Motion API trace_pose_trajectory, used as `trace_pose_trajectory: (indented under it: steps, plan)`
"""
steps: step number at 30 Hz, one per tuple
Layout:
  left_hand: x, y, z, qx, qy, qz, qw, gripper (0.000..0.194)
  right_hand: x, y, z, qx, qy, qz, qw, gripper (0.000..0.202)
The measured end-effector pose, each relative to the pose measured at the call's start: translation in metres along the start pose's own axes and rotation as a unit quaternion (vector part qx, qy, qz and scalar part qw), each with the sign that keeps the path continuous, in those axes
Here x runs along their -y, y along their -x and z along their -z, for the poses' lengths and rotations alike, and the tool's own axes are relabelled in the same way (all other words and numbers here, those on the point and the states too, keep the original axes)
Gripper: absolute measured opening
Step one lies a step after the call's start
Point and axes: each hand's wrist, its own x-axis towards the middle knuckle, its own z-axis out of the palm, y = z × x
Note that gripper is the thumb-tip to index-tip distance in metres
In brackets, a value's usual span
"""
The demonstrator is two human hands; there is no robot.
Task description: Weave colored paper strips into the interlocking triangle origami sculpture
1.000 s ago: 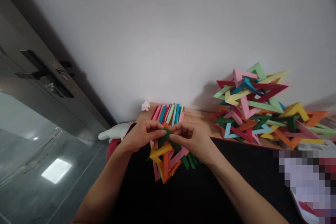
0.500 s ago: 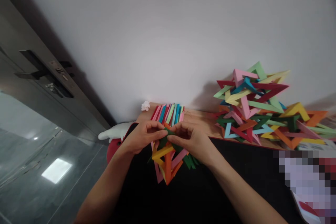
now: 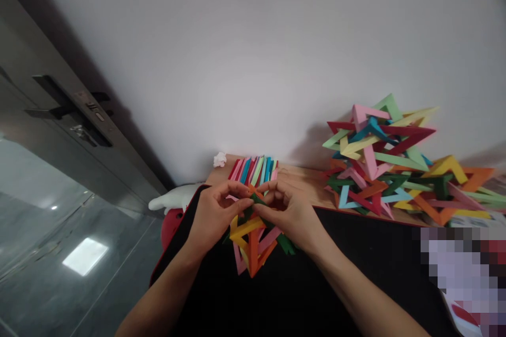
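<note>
Between my hands is a folded paper star (image 3: 253, 247) of interlocked orange, yellow, pink and green strips, its lower point resting over a black mat (image 3: 356, 274). My left hand (image 3: 221, 210) pinches a dark green strip at the star's top with thumb and fingertips. From the other side, my right hand (image 3: 286, 210) pinches the same green part. My fingers hide some of the join there. Loose green strips (image 3: 286, 244) lie just right of the star. Behind my fingers stands a row of folded coloured paper strips (image 3: 253, 169).
Finished multicoloured paper stars (image 3: 379, 137) are stacked at the right against the wall. A crumpled white paper (image 3: 220, 159) sits on the wooden tabletop (image 3: 302, 181). A grey door (image 3: 59, 105) stands at the left. Something white (image 3: 169, 197) rests beside the table's left edge.
My left hand has turned slightly, its wrist lower and more upright. My right fingers have shifted a little on the green strip. The star stays nearly in place.
</note>
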Motion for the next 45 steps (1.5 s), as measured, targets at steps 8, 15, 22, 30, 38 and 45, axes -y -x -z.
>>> trace_pose_trajectory:
  steps: [8, 15, 22, 30, 38, 45]
  plan:
    - [-0.006, 0.003, 0.0, 0.014, 0.004, 0.022, 1.0, 0.024, 0.0, 0.004, -0.005, -0.01, 0.017, 0.01, 1.0, 0.025]
    - [-0.007, 0.002, -0.006, 0.005, 0.013, 0.025, 1.0, 0.022, 0.003, 0.005, -0.006, -0.003, 0.013, -0.005, 1.0, 0.026]
    - [-0.003, -0.004, -0.002, -0.007, -0.039, 0.004, 0.999, 0.019, 0.005, 0.002, 0.009, 0.06, 0.049, -0.008, 0.997, 0.016]
    - [-0.013, 0.008, 0.001, -0.004, -0.146, -0.033, 0.989, 0.013, 0.002, 0.0, 0.007, 0.032, 0.012, -0.018, 0.999, 0.021]
    - [-0.02, 0.016, -0.007, -0.03, -0.238, -0.03, 0.97, 0.023, 0.007, 0.005, 0.003, 0.062, -0.008, -0.018, 0.998, 0.025]
    - [-0.016, 0.02, -0.006, -0.041, -0.266, -0.058, 0.961, 0.017, 0.017, 0.041, 0.003, -0.111, 0.144, 0.129, 0.975, 0.008]
